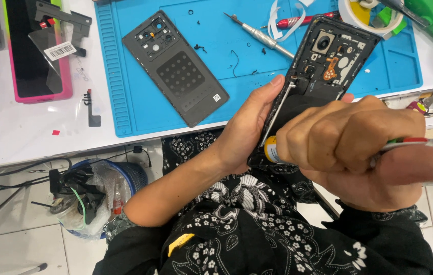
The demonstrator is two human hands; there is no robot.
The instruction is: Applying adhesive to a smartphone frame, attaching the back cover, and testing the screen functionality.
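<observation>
My left hand [247, 122] grips an opened black smartphone [323, 61] by its left edge and holds it tilted over the table's front edge, its circuit board and camera module exposed. My right hand [359, 147] is closed around a screwdriver [277, 109] with a yellow collar, whose thin metal shaft runs up along the phone's left side to a point near the board. The phone's lower half is hidden behind my right hand. The removed dark grey back cover [175, 66] lies inside-up on the blue work mat [257, 97].
On the mat lie a metal-handled screwdriver [262, 35], a red-handled tool [292, 22] and a tape roll [359, 12]. A pink-framed phone [35, 51] rests at the left on the white table [23, 132]. A bin with scraps [94, 198] stands on the tiled floor below.
</observation>
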